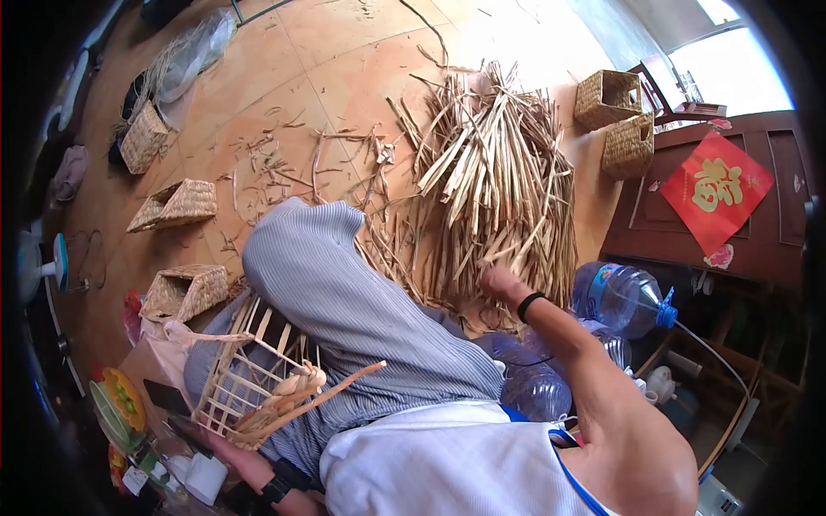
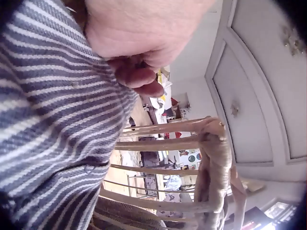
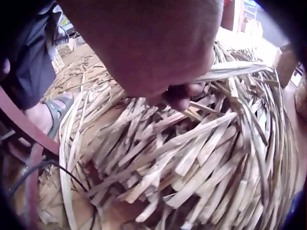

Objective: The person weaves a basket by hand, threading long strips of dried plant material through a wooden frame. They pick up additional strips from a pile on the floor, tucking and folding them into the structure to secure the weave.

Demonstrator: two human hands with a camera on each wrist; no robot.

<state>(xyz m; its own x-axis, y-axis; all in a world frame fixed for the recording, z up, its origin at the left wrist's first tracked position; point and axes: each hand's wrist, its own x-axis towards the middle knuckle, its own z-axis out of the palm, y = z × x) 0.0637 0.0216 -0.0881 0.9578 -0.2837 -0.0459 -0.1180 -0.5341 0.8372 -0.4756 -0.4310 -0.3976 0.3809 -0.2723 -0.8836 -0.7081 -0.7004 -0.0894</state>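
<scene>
My right hand (image 1: 502,285) is at the near side of a large pile of dried plant stalks (image 1: 495,163) on the floor. In the right wrist view its curled fingers (image 3: 180,97) grip a pale flat stalk (image 3: 235,71) above the cut ends of the others. At lower left, my left hand (image 1: 241,460) is beside a half-woven basket frame (image 1: 245,378) of thin pale slats with a thick braided rim. Close against the striped trousers (image 2: 62,110), its fingers (image 2: 144,84) are loosely curled, apart from the slats, with nothing visible in them.
Finished woven baskets stand at left (image 1: 185,292) and at upper right (image 1: 607,99). Large clear water bottles (image 1: 624,301) lie by my right arm, near a dark wooden panel (image 1: 774,232) with a red paper. Stalk scraps (image 1: 275,163) litter the tiled floor.
</scene>
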